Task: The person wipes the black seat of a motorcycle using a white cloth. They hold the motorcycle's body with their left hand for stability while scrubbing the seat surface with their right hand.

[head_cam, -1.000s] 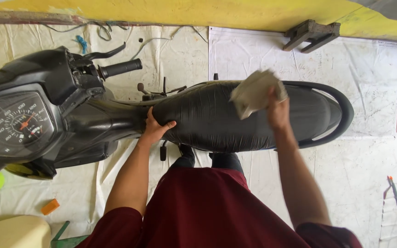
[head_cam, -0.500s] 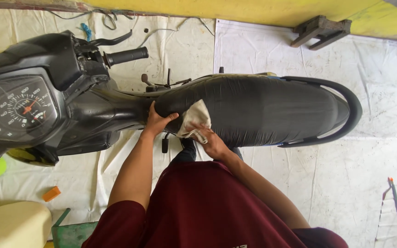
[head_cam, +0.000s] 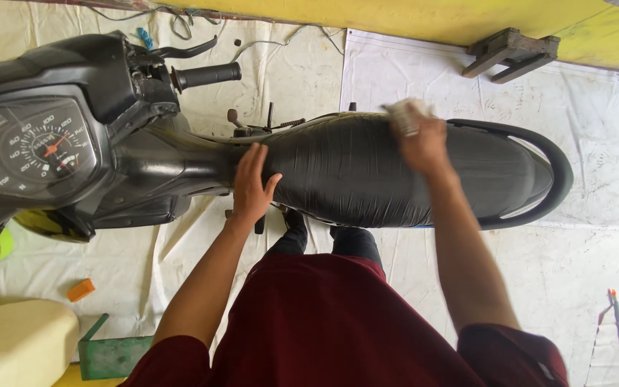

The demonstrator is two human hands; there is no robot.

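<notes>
A black scooter (head_cam: 145, 165) lies across the view below me, its long black seat (head_cam: 352, 172) in the middle. My left hand (head_cam: 251, 188) rests flat on the front end of the seat, fingers spread. Over the far edge of the seat, my right hand (head_cam: 420, 140) presses a crumpled white cloth (head_cam: 404, 115) against the seat's surface. The cloth shows only above my knuckles; the rest is hidden under the hand.
The speedometer dial (head_cam: 34, 147) and the right handlebar grip (head_cam: 205, 74) are at the left. White sheets (head_cam: 574, 107) cover the floor. A wooden block (head_cam: 510, 51) lies at the top right, a cream container (head_cam: 16, 342) and green bracket (head_cam: 112, 352) at the bottom left.
My right hand has swept the cloth from the near front part of the seat, by my left hand, out to the seat's far edge. The left hand has stayed put.
</notes>
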